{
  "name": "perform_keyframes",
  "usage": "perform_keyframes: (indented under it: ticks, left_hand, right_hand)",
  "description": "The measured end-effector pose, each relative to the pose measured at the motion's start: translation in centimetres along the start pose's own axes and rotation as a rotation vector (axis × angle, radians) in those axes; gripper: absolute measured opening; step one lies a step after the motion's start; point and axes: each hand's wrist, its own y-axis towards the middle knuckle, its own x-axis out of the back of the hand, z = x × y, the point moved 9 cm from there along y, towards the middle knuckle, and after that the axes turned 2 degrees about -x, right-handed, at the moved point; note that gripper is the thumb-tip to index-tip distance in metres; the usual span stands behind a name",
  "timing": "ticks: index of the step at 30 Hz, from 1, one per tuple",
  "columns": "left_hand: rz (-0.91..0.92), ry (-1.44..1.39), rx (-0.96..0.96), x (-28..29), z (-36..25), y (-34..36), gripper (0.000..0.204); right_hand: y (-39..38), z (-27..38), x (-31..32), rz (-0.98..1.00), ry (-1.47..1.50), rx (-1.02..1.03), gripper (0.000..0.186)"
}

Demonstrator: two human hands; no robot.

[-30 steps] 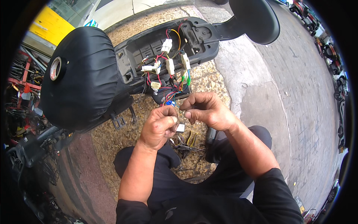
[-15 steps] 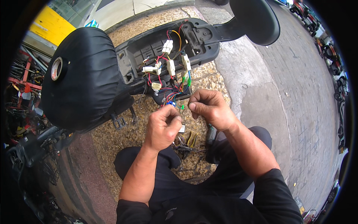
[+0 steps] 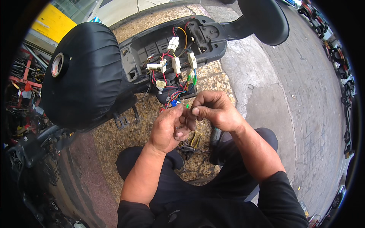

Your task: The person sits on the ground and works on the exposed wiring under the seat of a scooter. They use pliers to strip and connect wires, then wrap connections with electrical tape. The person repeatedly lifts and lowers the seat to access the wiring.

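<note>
My right hand (image 3: 217,111) is closed in a pinch, thumb against forefinger; whatever lies between the fingertips is too small to make out. Close beside it, my left hand (image 3: 166,125) has its thumb and fingers apart, its fingertips by those of the right. Just beyond both hands, a bundle of coloured wires (image 3: 178,92) comes out from under the black plastic body (image 3: 146,47) of an electric scooter. Several white plug connectors (image 3: 176,65) hang on these wires across its open compartment. A blue connector (image 3: 174,103) shows beside the left fingertips.
A black padded seat (image 3: 89,76) with a tape roll (image 3: 57,64) on it stands at left. Yellow-handled pliers (image 3: 196,140) and a dark power tool (image 3: 215,136) lie between my knees. A red rack of tools (image 3: 24,74) is at far left; parked vehicles (image 3: 344,64) line the far right.
My left hand has loosened from a closed pinch, its fingers now spread, and has moved right toward the right hand. The right hand keeps its pinch.
</note>
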Motion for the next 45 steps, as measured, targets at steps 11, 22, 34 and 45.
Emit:
perform_keyframes:
  ticks: [11,22,34,45]
  left_hand:
    - [-0.212,0.867,-0.532,-0.7,-3.7,-1.1,0.012]
    - [-0.257,1.310,-0.827,-3.2,-5.3,-2.6,0.008]
    - [-0.214,0.789,-0.463,0.3,-3.8,-1.1,0.016]
    - [-0.237,0.967,-0.554,-0.8,-4.2,-1.5,0.015]
  right_hand:
    - [0.0,-1.1,1.4,-0.188,-0.155,-0.088,0.014]
    - [0.0,-2.2,1.3,-0.256,-0.039,-0.153,0.037]
    - [0.1,-1.9,1.3,-0.167,0.245,-0.151,0.026]
    - [0.2,-2.6,2.5,-0.284,0.061,-0.091,0.020]
